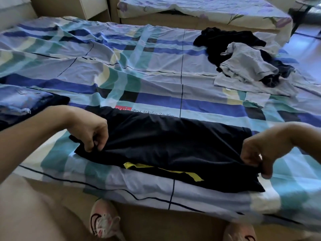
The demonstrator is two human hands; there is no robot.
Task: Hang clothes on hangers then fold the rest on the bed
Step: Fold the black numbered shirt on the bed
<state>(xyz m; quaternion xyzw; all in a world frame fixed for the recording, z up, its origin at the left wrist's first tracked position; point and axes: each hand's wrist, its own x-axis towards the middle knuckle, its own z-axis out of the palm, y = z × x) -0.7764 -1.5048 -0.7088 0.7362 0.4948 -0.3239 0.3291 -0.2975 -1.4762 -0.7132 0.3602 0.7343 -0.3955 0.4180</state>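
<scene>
Head camera: a black garment (173, 145) is seen laid flat across the near edge of a bed covered by a checked sheet (139, 75) in blue, teal and white. The garment's left end is pinched between the curled fingers and thumb of the left hand (92, 134). Its right end is gripped by the curled fingers of the right hand (255, 157), which is blurred.

A yellow marking (194, 176) is shown on the garment's lower layer, partly covered by the fold above it, so its shape cannot be made out.

A loose heap is borne on the sheet at far right: a grey garment (246, 66) lying over crumpled black clothes (225, 39). At the left edge, a folded stack topped with blue denim (22, 101) is cut off by the frame.

Printed on the sheet just beyond the black garment are a red label (123, 108), its small lettering too fine to read, and the words "Best Wishes To You" (152, 113), their lower part hidden by the fabric.

A second bed (199, 9) with a floral cover is partly seen beyond. A pink-and-white shoe (102, 218) is seen on the floor below.
</scene>
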